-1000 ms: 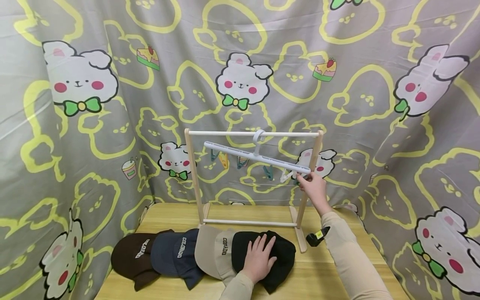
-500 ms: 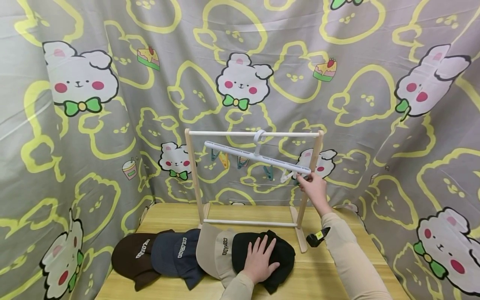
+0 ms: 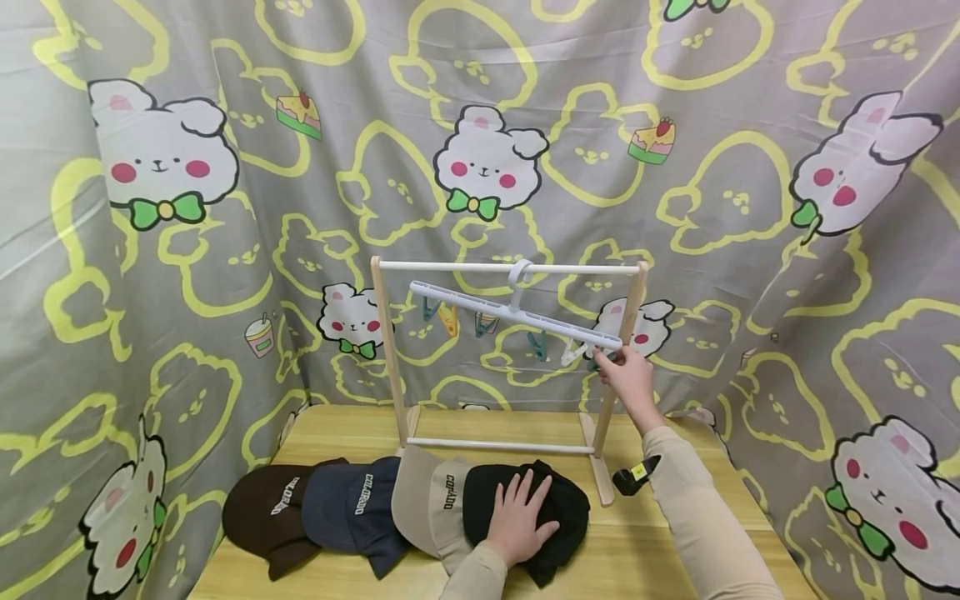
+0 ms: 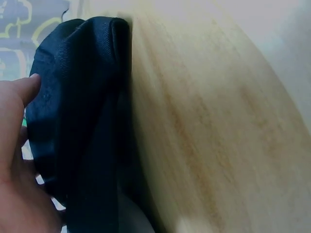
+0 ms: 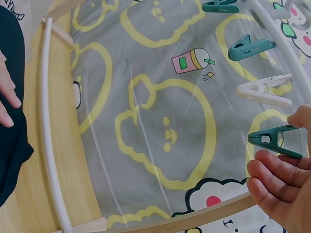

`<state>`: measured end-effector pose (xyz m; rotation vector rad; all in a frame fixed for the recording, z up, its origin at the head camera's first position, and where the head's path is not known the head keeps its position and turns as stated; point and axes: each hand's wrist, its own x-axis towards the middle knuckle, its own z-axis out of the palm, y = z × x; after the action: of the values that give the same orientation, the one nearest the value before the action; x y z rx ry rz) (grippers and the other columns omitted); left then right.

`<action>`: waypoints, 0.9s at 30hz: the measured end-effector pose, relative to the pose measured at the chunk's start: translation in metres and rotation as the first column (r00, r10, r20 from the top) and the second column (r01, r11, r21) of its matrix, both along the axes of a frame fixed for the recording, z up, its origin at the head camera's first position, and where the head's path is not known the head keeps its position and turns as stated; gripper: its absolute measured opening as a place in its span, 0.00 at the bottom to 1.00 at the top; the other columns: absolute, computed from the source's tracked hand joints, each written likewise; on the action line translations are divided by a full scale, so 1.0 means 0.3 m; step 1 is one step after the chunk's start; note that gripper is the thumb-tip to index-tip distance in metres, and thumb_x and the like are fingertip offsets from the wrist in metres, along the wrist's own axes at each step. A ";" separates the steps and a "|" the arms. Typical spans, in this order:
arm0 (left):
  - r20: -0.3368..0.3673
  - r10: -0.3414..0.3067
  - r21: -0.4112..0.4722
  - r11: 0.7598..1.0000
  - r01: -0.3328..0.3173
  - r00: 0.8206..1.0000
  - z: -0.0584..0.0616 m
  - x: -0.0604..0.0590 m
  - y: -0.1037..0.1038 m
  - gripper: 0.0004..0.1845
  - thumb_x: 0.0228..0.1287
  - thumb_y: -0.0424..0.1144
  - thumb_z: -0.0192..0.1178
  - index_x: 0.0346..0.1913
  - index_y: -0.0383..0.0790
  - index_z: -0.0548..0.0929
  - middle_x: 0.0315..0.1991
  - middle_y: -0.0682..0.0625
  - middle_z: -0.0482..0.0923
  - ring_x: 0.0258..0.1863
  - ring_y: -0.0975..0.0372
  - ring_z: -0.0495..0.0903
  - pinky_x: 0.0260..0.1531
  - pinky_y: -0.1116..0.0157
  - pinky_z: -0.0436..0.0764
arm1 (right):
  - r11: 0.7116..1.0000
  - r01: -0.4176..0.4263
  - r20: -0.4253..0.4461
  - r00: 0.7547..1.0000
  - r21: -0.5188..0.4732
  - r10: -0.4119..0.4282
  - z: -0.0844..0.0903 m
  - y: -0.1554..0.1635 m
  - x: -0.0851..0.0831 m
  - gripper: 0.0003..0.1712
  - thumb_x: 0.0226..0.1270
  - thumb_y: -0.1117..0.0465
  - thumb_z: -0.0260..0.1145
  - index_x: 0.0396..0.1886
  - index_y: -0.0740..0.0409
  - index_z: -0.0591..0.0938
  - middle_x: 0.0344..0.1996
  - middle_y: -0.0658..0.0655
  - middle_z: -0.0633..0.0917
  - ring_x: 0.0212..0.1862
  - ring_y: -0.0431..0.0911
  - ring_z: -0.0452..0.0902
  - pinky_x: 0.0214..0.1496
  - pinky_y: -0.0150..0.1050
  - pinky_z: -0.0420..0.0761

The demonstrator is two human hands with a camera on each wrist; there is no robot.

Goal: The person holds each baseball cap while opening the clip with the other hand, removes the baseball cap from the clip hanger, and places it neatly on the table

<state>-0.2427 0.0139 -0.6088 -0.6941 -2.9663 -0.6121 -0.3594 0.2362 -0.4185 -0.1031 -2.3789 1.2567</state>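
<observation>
Wood-topped table (image 3: 645, 567), four caps in an overlapping row along its front, left to right: brown cap (image 3: 266, 508), navy cap (image 3: 348, 510), beige cap (image 3: 431, 500), black cap (image 3: 558, 504). Each cap partly covers its neighbour; the black one lies furthest right, in front of the rack's base.

Left hand (image 3: 517, 521) rests flat on the black cap, fingers straight and spread, gripping nothing. Left wrist view shows the same: thumb (image 4: 22, 94) laid against the dark fabric, cap edge meeting bare tabletop.

Behind the caps stands a small wooden rack (image 3: 386, 350) with a white top rail. A white clip hanger (image 3: 517, 315) hooks over that rail and hangs tilted, right end lower. Pegs dangle beneath it.

Right hand (image 3: 630, 379) is raised at the hanger's lower right end, fingers curled around a green peg (image 5: 272, 140), thumb above and fingers below, touching it. A white peg (image 5: 265, 90) hangs just beside, another green one further along.

Small black object (image 3: 633, 475) lies on the table just right of the rack's foot, beside the right sleeve.

Against the earlier frames: nothing has moved; both hands, hanger tilt and caps match.
</observation>
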 end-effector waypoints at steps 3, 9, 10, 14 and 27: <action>0.000 0.000 0.033 0.999 0.000 1.000 0.008 0.001 -0.008 0.35 0.68 0.60 0.52 0.75 0.55 0.59 0.75 0.42 0.58 0.74 0.46 0.59 0.68 0.39 0.60 | 1.000 -0.006 0.000 1.000 -0.009 0.006 -0.004 -0.002 -0.001 0.24 0.63 0.43 0.66 0.32 0.62 0.78 0.23 0.59 0.87 0.19 0.34 0.79 0.26 0.29 0.79; -0.012 0.004 0.061 0.998 -0.003 1.000 0.024 0.002 -0.023 0.34 0.69 0.58 0.53 0.74 0.52 0.63 0.74 0.41 0.60 0.72 0.44 0.61 0.67 0.39 0.63 | 1.000 -0.011 0.005 1.000 -0.011 0.012 -0.005 -0.003 0.002 0.25 0.63 0.42 0.66 0.33 0.62 0.77 0.26 0.61 0.88 0.19 0.34 0.79 0.27 0.29 0.79; -0.018 0.007 0.058 0.998 -0.006 1.000 0.024 0.001 -0.024 0.33 0.69 0.58 0.53 0.73 0.52 0.63 0.73 0.41 0.60 0.72 0.45 0.62 0.67 0.39 0.63 | 1.000 -0.012 0.005 1.000 -0.013 0.012 -0.004 -0.003 0.003 0.25 0.63 0.42 0.66 0.33 0.62 0.77 0.26 0.62 0.87 0.19 0.33 0.79 0.27 0.29 0.79; -0.031 0.019 0.056 0.998 -0.017 0.999 0.030 -0.002 -0.025 0.33 0.69 0.59 0.52 0.73 0.52 0.64 0.73 0.41 0.61 0.71 0.45 0.63 0.66 0.39 0.63 | 1.000 -0.013 0.003 1.000 -0.024 0.013 -0.001 -0.004 0.004 0.26 0.63 0.41 0.65 0.34 0.62 0.77 0.28 0.63 0.87 0.19 0.32 0.79 0.27 0.29 0.80; -0.075 0.053 0.089 0.995 -0.047 0.996 0.059 0.001 -0.051 0.31 0.69 0.58 0.52 0.71 0.51 0.67 0.71 0.41 0.64 0.70 0.44 0.65 0.63 0.35 0.64 | 0.999 -0.009 0.007 1.000 -0.038 0.009 -0.007 -0.003 0.001 0.27 0.63 0.40 0.65 0.34 0.62 0.77 0.29 0.62 0.86 0.20 0.33 0.80 0.26 0.28 0.81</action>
<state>-0.2425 -0.0014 -0.5912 -0.6199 -2.8571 -0.6901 -0.3592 0.2353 -0.4204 -0.1091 -2.3645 1.3077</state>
